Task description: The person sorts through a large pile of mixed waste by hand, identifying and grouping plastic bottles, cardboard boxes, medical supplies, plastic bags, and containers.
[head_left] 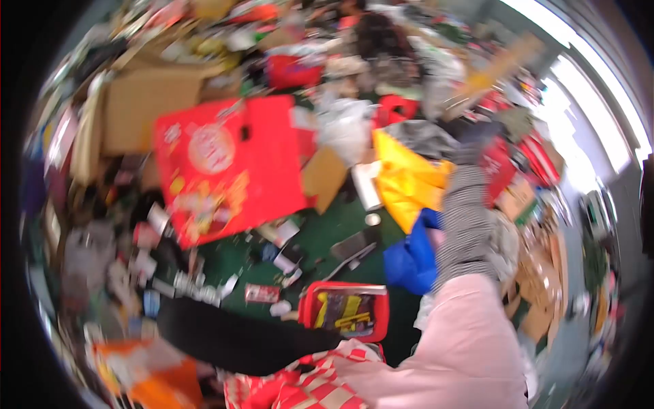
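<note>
My right arm reaches forward in a pink sleeve with a grey striped cuff. At its end, my right hand is a dark, smeared shape whose fingers do not show. It is beside a grey crumpled bag and the top of a yellow bag. Close beyond the hand, a long tan strip slants up to the right. A black sleeve-like shape stretches out to the left at the bottom; my left hand does not show clearly at its end. Beneath the right forearm lies a blue bag.
A large red printed box lies at centre left, before a brown carton. A red-rimmed basket holding yellow and black things is close to my body. Mixed scrap and bags are heaped all around on the green floor.
</note>
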`<action>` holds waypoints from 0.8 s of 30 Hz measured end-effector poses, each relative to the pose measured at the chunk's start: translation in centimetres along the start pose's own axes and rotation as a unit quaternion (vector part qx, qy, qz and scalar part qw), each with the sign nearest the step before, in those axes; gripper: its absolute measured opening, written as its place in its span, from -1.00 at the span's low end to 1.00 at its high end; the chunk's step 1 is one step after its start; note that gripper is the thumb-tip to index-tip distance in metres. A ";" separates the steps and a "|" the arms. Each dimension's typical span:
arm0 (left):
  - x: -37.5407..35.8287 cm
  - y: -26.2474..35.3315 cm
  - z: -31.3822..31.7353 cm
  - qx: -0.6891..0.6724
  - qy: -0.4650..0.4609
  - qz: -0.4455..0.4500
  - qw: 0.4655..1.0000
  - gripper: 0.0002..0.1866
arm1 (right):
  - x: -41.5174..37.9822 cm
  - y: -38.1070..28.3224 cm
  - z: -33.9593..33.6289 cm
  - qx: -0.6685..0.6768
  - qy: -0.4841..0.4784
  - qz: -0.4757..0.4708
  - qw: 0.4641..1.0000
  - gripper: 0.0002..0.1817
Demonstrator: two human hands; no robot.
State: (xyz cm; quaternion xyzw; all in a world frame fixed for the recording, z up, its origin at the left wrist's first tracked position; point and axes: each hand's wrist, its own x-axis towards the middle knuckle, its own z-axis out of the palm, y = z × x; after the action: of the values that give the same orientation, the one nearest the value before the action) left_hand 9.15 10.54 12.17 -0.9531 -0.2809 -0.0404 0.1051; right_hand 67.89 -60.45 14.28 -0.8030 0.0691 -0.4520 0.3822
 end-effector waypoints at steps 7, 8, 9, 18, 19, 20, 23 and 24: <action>0.8 8.1 6.4 -0.541 0.033 -0.160 0.825 -0.51 | -10.6 -2.1 9.8 0.262 -0.228 0.109 0.931 -0.59; 2.0 10.3 6.1 -0.565 0.020 -0.166 0.808 -0.50 | -16.9 -3.5 12.2 0.320 -0.314 0.156 0.880 -0.63; 2.9 12.1 7.2 -0.576 0.014 -0.180 0.798 -0.53 | -23.4 -5.2 14.4 0.367 -0.393 0.203 0.819 -0.66; 5.6 17.4 19.0 -0.586 -0.158 -0.226 0.762 -0.44 | -54.4 -24.9 33.9 0.273 -0.729 -0.016 0.627 -0.50; 6.1 16.7 20.0 -0.577 -0.157 -0.235 0.766 -0.43 | -53.6 -29.5 34.2 0.197 -0.732 -0.076 0.647 -0.40; 6.6 16.1 21.1 -0.568 -0.156 -0.245 0.770 -0.42 | -56.8 -29.2 38.6 0.190 -0.725 -0.118 0.651 -0.34; 9.7 13.3 24.1 -0.538 -0.158 -0.265 0.784 -0.38 | -62.1 -33.7 45.0 0.074 -0.769 -0.209 0.599 -0.27; 10.9 12.5 25.0 -0.518 -0.135 -0.264 0.802 -0.37 | -64.4 -34.9 46.7 0.034 -0.784 -0.242 0.570 -0.25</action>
State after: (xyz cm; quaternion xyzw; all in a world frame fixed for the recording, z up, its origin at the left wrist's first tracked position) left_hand 25.58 11.65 -12.97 -0.7503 -0.4700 -0.0771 -0.4584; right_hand 58.61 19.03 -19.46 -0.8159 -0.4703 0.2774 0.1900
